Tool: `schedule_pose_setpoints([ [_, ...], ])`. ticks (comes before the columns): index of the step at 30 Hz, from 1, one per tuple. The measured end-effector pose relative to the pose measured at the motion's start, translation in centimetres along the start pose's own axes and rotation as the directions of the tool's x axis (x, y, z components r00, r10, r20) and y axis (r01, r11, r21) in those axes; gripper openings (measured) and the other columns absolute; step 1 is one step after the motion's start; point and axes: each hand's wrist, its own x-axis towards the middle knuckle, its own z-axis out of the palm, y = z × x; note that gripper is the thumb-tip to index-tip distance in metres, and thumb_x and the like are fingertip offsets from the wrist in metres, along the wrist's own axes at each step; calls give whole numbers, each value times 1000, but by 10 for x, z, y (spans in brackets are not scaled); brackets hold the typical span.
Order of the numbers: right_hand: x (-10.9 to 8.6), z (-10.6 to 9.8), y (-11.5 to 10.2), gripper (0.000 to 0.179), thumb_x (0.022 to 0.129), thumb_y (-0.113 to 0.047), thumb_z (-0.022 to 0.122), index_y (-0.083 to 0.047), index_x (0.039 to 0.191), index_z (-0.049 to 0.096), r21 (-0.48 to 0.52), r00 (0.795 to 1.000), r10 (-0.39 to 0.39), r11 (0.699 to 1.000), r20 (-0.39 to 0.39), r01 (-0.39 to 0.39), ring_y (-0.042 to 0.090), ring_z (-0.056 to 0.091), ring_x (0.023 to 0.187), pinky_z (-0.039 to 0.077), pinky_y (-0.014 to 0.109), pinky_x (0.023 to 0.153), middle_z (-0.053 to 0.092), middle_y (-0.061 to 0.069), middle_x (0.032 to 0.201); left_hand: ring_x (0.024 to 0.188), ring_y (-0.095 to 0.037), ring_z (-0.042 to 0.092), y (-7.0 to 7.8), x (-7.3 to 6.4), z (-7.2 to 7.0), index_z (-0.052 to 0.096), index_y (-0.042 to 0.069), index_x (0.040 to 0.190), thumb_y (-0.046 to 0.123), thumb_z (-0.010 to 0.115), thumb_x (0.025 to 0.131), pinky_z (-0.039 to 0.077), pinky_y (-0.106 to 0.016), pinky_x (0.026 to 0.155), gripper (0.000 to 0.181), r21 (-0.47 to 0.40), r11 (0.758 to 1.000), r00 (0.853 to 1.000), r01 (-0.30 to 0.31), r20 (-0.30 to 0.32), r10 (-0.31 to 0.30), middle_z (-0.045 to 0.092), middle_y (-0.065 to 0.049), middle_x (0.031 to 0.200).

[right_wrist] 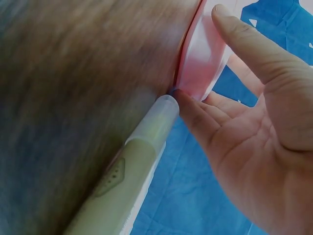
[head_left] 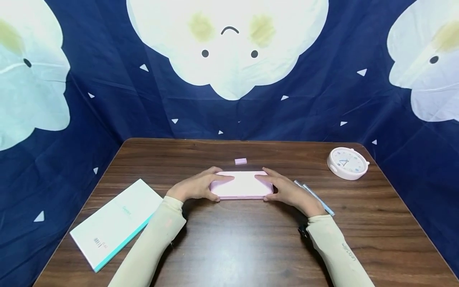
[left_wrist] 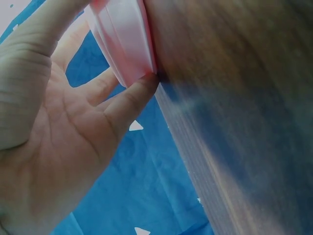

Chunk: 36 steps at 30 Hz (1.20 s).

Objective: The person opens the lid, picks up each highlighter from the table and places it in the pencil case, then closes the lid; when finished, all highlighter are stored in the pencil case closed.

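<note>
Case (head_left: pixel 244 186), pink, gripped at opposite ends by fingers of left hand (head_left: pixel 199 185) and right hand (head_left: pixel 288 191); block (head_left: pixel 240 161) beyond.

Pink case (head_left: pixel 244 186) flat on table (head_left: pixel 229 235)

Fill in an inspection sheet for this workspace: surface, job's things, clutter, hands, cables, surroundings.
Surface: wooden table, brown grain, glare toward the front.
Job's things: pink case, held at both ends.
Clutter: white-and-teal box at left; small pink block beyond the case; pen-like items beside the right hand; white clock at far right.
Hands: left hand and right hand both grip the case.
Cables: nothing seen.
Surroundings: dark blue cloth with white cloud prints.
</note>
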Motion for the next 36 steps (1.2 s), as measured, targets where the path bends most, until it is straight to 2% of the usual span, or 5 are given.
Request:
schedule_pose_setpoints([
  [8,1,-2,1,73,94,-16,87,-8,159,55,-12,1000,-9,1000,-19,9,51,37,153,38,64,118,33,34,168,147,-37,45,1,2,0,56,26,162,12,87,85,41,-54,118,84,7,1000,1000,23,-12,-23,42,-19,162],
  [16,1,-2,1,76,95,-17,87,-9,161,53,12,1000,16,1000,3,-16,52,35,154,35,66,119,32,35,169,145,-38,46,0,2,0,56,23,161,12,87,84,42,-54,117,84,20,1000,1000,7,-20,-6,44,-20,160],
  [27,0,-3,0,75,95,-20,87,-11,162,53,-44,1000,10,999,-15,-11,54,41,150,40,65,116,34,39,165,141,-36,49,-1,4,2,59,26,159,14,89,83,45,-52,114,83,38,999,999,13,-37,-11,48,-19,155],
  [30,-1,-3,1,74,97,-22,85,-11,162,52,-52,1000,14,999,-15,-15,54,43,148,41,64,116,34,38,165,142,-36,49,-1,4,2,59,26,159,14,89,83,45,-52,114,82,31,999,999,13,-42,-12,48,-19,155],
  [36,-4,0,3,73,105,-25,75,-12,169,41,-24,999,12,1000,44,-11,54,39,151,40,66,116,23,38,170,142,-36,48,1,2,1,59,25,159,14,89,84,44,-52,115,82,24,999,999,26,-31,-25,47,-20,155],
])
